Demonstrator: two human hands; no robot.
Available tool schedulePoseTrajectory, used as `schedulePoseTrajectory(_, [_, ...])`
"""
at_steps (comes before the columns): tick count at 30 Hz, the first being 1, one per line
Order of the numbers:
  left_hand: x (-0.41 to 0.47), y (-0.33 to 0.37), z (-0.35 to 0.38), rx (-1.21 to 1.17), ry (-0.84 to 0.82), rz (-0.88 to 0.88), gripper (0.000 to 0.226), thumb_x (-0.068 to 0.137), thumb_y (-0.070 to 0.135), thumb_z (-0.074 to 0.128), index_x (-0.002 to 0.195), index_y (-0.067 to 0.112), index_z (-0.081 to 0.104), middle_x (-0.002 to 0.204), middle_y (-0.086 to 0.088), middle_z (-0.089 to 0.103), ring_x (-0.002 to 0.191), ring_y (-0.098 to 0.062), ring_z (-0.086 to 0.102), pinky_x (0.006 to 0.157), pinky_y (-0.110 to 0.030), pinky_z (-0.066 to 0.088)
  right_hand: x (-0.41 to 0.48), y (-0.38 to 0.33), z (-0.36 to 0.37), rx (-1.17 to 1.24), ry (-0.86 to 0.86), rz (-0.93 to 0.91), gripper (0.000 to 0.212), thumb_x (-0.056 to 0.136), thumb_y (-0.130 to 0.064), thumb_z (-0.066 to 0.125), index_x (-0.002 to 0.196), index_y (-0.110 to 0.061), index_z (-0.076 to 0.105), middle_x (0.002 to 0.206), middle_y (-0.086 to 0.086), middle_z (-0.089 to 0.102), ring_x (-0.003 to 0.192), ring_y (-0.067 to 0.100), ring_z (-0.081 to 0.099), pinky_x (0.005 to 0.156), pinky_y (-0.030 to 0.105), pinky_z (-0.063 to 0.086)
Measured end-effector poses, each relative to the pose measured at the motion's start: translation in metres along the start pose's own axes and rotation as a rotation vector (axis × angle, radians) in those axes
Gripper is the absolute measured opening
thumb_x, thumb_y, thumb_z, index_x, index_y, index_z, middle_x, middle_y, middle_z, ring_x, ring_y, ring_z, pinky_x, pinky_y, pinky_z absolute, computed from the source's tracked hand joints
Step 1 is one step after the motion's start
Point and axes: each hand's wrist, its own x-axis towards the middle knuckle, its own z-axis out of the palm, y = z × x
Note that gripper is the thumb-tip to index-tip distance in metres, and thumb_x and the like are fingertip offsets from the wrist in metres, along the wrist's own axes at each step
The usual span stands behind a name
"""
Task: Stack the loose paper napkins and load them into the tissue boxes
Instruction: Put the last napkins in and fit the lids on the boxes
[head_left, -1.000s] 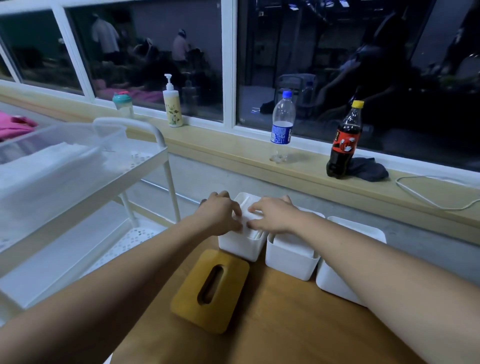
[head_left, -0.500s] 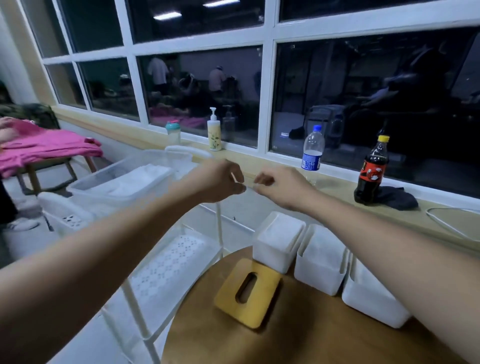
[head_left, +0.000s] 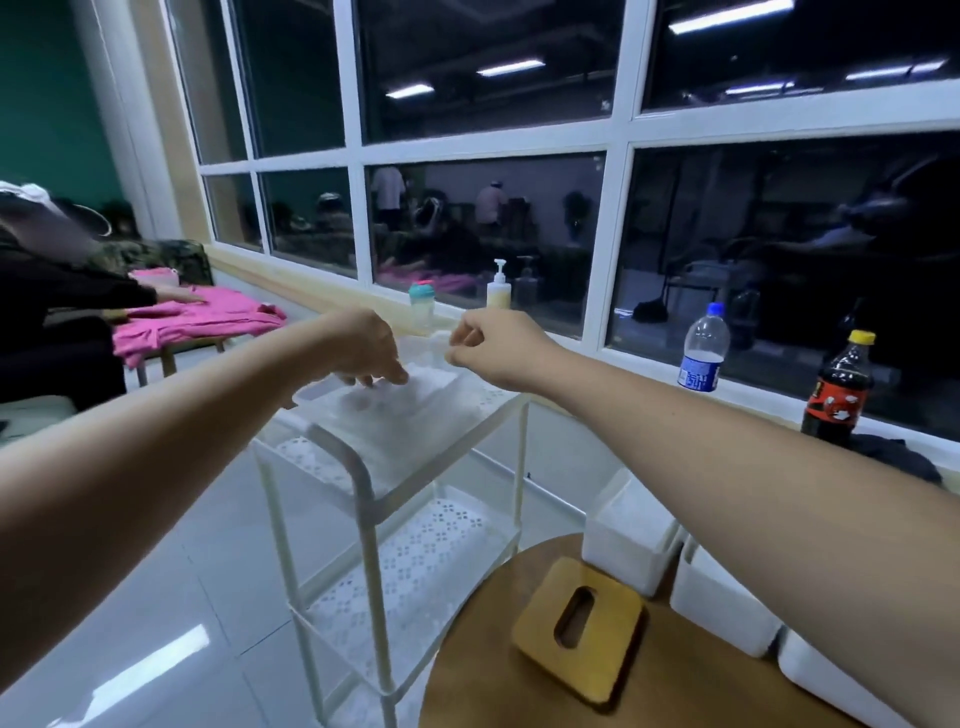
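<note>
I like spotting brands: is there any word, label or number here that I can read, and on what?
No text here can be read.
water bottle: blue label, too blurred.
cola bottle: red label, too blurred.
pump bottle: print too small.

The table (head_left: 493, 686) is smooth brown wood with a faint sheen, the slotted lid (head_left: 608, 660) on it paler matt wood, and the tissue boxes (head_left: 618, 545) along its far edge matt white plastic. On the cart (head_left: 363, 483), a clear plastic bin (head_left: 395, 421) holds white paper napkins (head_left: 434, 376); the floor (head_left: 156, 597) tiles are glossy.
</note>
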Motion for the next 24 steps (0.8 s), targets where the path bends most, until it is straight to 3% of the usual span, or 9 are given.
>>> schedulePoseTrajectory(4, [0.010, -0.017, 0.009, 0.069, -0.030, -0.069, 0.056, 0.082, 0.049, 0.090, 0.118, 0.008, 0.079, 0.100, -0.009, 0.081, 0.089, -0.027, 0.078, 0.066, -0.029, 0.054, 0.024, -0.019, 0.014, -0.152, -0.119, 0.006, 0.027, 0.095, -0.048, 0.073, 0.112, -0.027, 0.070, 0.120, -0.004, 0.072, 0.114, 0.022, 0.064, 0.099, 0.040, 0.055])
schedulePoseTrajectory(7, [0.014, -0.017, 0.011, 0.127, -0.039, -0.097, 0.062, 0.076, 0.055, 0.092, 0.118, 0.011, 0.080, 0.102, -0.007, 0.082, 0.096, -0.026, 0.078, 0.074, -0.031, 0.054, 0.031, -0.023, 0.019, -0.196, -0.178, 0.026, 0.040, 0.093, -0.051, 0.076, 0.122, -0.025, 0.069, 0.122, -0.005, 0.071, 0.113, 0.021, 0.064, 0.094, 0.036, 0.054])
schedulePoseTrajectory(10, [0.014, -0.014, 0.009, 0.114, -0.071, -0.120, 0.071, 0.078, 0.053, 0.092, 0.130, 0.008, 0.073, 0.111, -0.008, 0.080, 0.100, -0.026, 0.077, 0.089, -0.034, 0.058, 0.030, -0.022, 0.024, -0.221, -0.192, 0.043, 0.058, 0.089, -0.052, 0.080, 0.135, -0.020, 0.066, 0.126, -0.003, 0.070, 0.113, 0.023, 0.064, 0.096, 0.036, 0.055])
schedulePoseTrajectory(14, [0.017, -0.010, 0.012, 0.111, -0.099, -0.173, 0.062, 0.081, 0.057, 0.088, 0.111, 0.005, 0.072, 0.089, -0.005, 0.076, 0.078, -0.020, 0.072, 0.074, -0.029, 0.056, 0.030, -0.021, 0.030, -0.284, -0.287, 0.082, 0.072, 0.088, -0.057, 0.076, 0.143, -0.013, 0.061, 0.138, 0.005, 0.065, 0.122, 0.029, 0.062, 0.105, 0.044, 0.053])
schedulePoseTrajectory(17, [0.019, -0.006, 0.012, 0.105, -0.136, -0.173, 0.058, 0.084, 0.054, 0.087, 0.111, 0.005, 0.070, 0.092, -0.006, 0.073, 0.082, -0.022, 0.071, 0.081, -0.031, 0.059, 0.030, -0.019, 0.031, -0.288, -0.330, 0.106, 0.068, 0.087, -0.061, 0.073, 0.137, -0.017, 0.061, 0.133, 0.002, 0.064, 0.116, 0.026, 0.060, 0.100, 0.040, 0.053])
schedulePoseTrajectory(20, [0.014, -0.003, 0.008, 0.104, -0.130, -0.121, 0.068, 0.084, 0.051, 0.087, 0.134, 0.009, 0.069, 0.117, -0.010, 0.074, 0.104, -0.031, 0.072, 0.093, -0.036, 0.059, 0.031, -0.014, 0.031, -0.224, -0.307, 0.106, 0.065, 0.085, -0.058, 0.078, 0.133, -0.018, 0.062, 0.126, 0.000, 0.064, 0.115, 0.028, 0.061, 0.099, 0.040, 0.055])
schedulePoseTrajectory(22, [0.008, -0.002, 0.006, 0.095, -0.109, -0.086, 0.065, 0.086, 0.049, 0.087, 0.135, 0.011, 0.069, 0.122, -0.011, 0.073, 0.109, -0.033, 0.070, 0.088, -0.037, 0.057, 0.032, -0.009, 0.033, -0.162, -0.282, 0.106, 0.061, 0.081, -0.055, 0.082, 0.127, -0.020, 0.063, 0.121, -0.002, 0.065, 0.114, 0.026, 0.063, 0.099, 0.041, 0.056])
schedulePoseTrajectory(24, [0.005, -0.004, 0.005, 0.037, -0.069, -0.069, 0.054, 0.084, 0.044, 0.089, 0.126, 0.014, 0.072, 0.112, -0.008, 0.073, 0.099, -0.028, 0.068, 0.073, -0.033, 0.053, 0.032, -0.004, 0.034, -0.074, -0.260, 0.110, 0.061, 0.077, -0.053, 0.085, 0.125, -0.021, 0.064, 0.118, -0.003, 0.067, 0.111, 0.023, 0.064, 0.098, 0.043, 0.057])
